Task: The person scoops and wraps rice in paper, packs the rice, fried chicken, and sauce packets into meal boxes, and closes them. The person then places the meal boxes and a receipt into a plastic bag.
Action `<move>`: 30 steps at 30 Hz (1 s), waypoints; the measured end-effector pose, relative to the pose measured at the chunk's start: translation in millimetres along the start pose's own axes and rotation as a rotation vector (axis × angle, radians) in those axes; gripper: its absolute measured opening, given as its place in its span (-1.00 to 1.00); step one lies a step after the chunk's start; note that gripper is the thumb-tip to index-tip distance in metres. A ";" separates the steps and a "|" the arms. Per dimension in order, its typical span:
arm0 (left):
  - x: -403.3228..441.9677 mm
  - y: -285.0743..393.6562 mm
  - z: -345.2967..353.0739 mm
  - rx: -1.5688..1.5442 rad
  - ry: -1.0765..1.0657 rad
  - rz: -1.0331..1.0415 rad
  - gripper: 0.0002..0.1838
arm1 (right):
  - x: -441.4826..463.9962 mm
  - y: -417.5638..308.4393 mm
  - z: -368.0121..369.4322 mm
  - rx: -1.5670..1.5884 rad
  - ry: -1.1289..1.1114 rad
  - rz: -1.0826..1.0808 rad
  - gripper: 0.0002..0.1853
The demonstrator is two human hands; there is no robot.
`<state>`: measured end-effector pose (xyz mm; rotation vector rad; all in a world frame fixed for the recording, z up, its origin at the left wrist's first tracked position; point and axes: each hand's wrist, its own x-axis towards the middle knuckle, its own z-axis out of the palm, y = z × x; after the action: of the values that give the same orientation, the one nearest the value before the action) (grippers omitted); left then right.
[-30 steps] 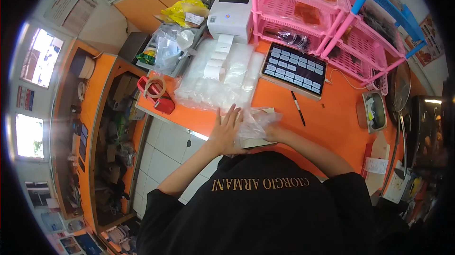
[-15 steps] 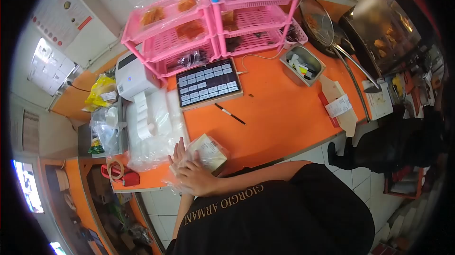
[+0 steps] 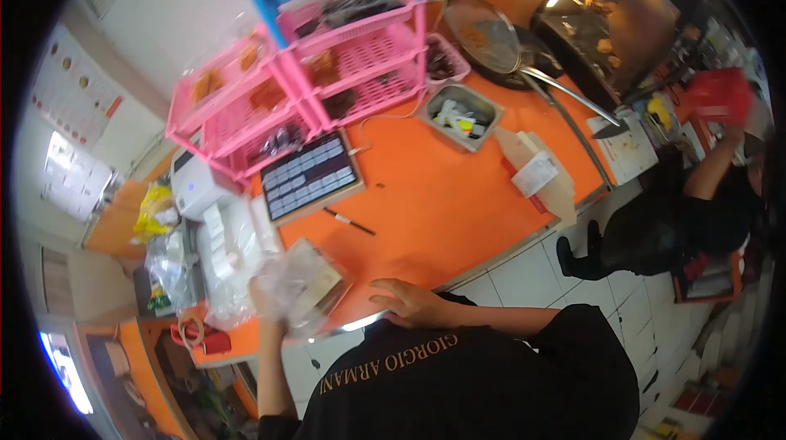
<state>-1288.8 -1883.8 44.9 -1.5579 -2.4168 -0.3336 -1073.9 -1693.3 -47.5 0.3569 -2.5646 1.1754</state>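
Note:
A flat pale package [image 3: 321,286] in clear plastic lies near the table's front edge. The clear plastic bag [image 3: 288,280] is bunched over its left side. My left hand [image 3: 266,301], blurred and partly covered by the plastic, grips the bag at its left. My right hand [image 3: 407,302] is to the right of the package, apart from it, with its fingers spread and nothing in them. Behind the package lie a black marker [image 3: 350,221] and a tablet [image 3: 311,176].
A label printer [image 3: 196,186], plastic sheets [image 3: 233,276] and a red tape dispenser [image 3: 214,340] stand left. Pink racks [image 3: 360,59] are at the back. A metal tray [image 3: 463,117], an open box [image 3: 544,178] and a strainer [image 3: 483,35] are right. Another person [image 3: 679,219] stands far right.
The view has swung right. My right hand has come off the plastic and package and moved right, while my left hand stays at the bag. The other person's arm and a red object now show.

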 end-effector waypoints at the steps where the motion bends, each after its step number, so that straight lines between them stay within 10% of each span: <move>1: 6.8 3.0 -3.5 -0.003 -0.024 0.042 -0.68 | -2.4 4.6 0.4 -0.054 0.013 -0.013 -0.44; 8: 48.9 29.4 22.4 -0.167 -0.243 -0.109 -0.69 | 54.9 -4.1 -94.1 -0.775 0.350 -0.394 -0.29; 14: 51.6 36.7 33.8 -0.142 -0.274 -0.134 -0.69 | 55.6 4.3 -148.8 -0.387 0.355 -0.479 0.06; 18: 50.9 37.4 42.1 -0.119 -0.282 -0.157 -0.70 | 40.2 2.7 -79.8 0.234 0.640 -0.325 0.07; 24: 30.4 29.2 59.6 -0.087 -0.283 -0.185 -0.70 | -9.9 37.9 5.5 1.667 0.063 0.375 -0.33; 26: 18.4 28.0 74.3 -0.029 -0.294 -0.212 -0.70 | -45.1 107.4 36.5 1.754 -0.004 0.587 -0.51; 30: -10.2 38.1 130.1 0.022 -0.306 -0.306 -0.70 | -43.2 106.6 -68.4 1.348 0.575 0.922 -0.79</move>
<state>-1260.6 -1835.4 -79.0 -1.3087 -2.8906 -0.1272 -1059.3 -1568.9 -94.6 -0.8856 -1.0407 2.6440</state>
